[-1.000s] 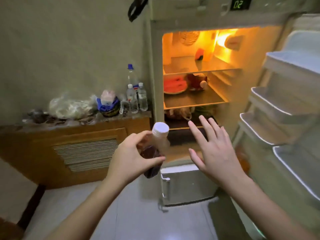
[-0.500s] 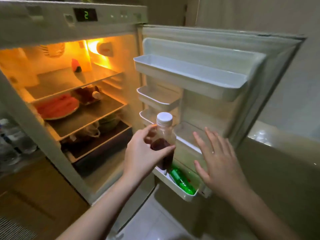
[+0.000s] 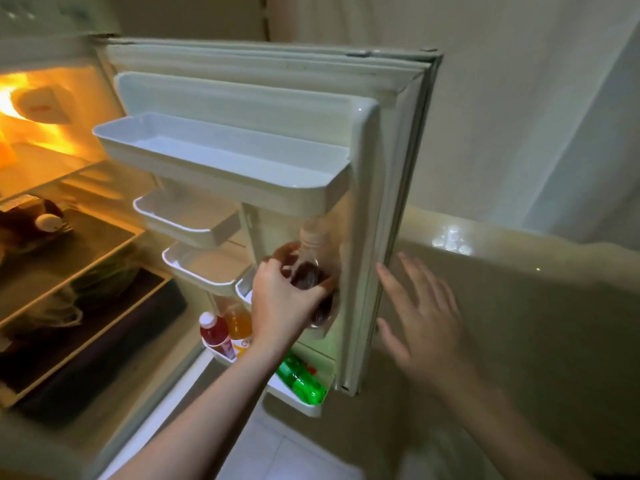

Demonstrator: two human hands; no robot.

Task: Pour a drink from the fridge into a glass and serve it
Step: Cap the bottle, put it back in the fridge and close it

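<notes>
Bottle [image 3: 309, 271] of dark red drink is in the left hand [image 3: 282, 303], fingers wrapped round the lower body, held up in front of the open fridge door [image 3: 391, 168], just under the top door shelf [image 3: 221, 161]. Motion blur on it, cap end up and slightly tilted; cap itself too smeared to read. Right hand [image 3: 420, 313] is empty, palm flat, fingers spread, near the door's outer edge, not clearly touching. Bottle looks like small clear plastic, partly full, so likely light, one hand enough. Walls probably thin and give under a squeeze; cold from the fridge, so may be damp and slick. Best hold is mid-body as now, firm but not crushing; for opening, steady the body and twist at the cap. Liquid will slosh, keep it upright. Lower door rack [image 3: 294, 396] has a red bottle [image 3: 214, 332], an orange bottle [image 3: 240, 323] and a green bottle [image 3: 301, 377] lying down. No glass in view, so pouring looks some way off; door likely gets shut first.
</notes>
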